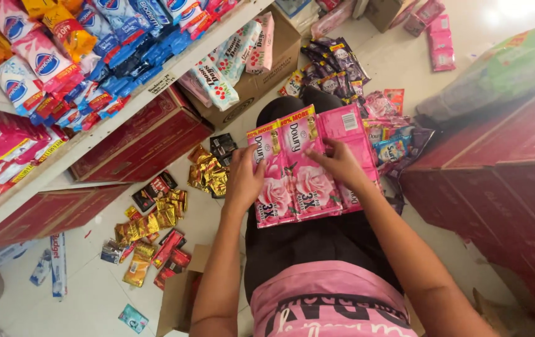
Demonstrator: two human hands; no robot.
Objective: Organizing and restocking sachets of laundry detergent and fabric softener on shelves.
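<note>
A joined strip of pink sachets with rose pictures (302, 168) lies across my lap. My left hand (243, 180) grips the strip's left edge, fingers curled over the leftmost sachet. My right hand (340, 163) pinches the strip near its upper right, thumb on the front. Both hands hold the same strip, roughly flat above my black trousers.
A white shelf (102, 128) at the left holds blue, pink and orange packets. Red cartons (139, 146) sit beneath it and more at the right (498, 181). Gold and red sachets (155, 228) litter the floor. Purple and pink sachets (336, 68) lie ahead, beside an open brown box (252, 87).
</note>
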